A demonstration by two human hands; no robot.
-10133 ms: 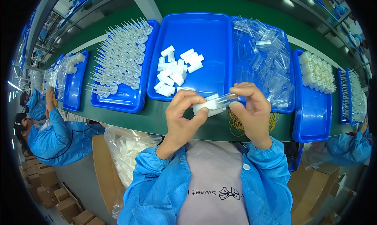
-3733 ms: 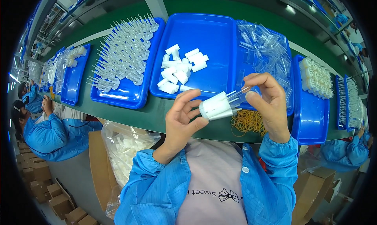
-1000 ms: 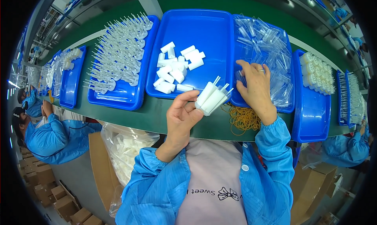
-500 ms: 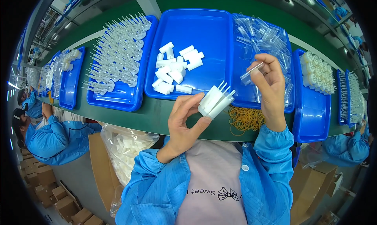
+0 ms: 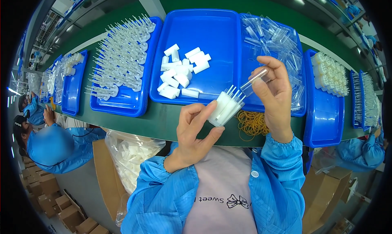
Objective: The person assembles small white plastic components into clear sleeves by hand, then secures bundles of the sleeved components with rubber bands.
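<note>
My left hand grips a white pronged holder between thumb and fingers; white blocks sit on it and several thin prongs stick out, tilted up and to the right. In my right hand, a clear plastic tube is pinched between thumb and fingers. Its lower end is close to the prong tips; I cannot tell whether they touch. Beyond my left hand, loose white blocks lie in the middle blue tray. Clear tubes fill the tray behind my right hand.
A blue tray at the left bears rows of pronged holders. Yellow rubber bands lie on the green table by its near edge. Farther right, another tray stands beside white-and-tan assembled pieces. A co-worker sits at the left.
My right hand has come slightly left, bringing the tube's lower end nearer the prongs. The left hand has shifted a little right with the holder.
</note>
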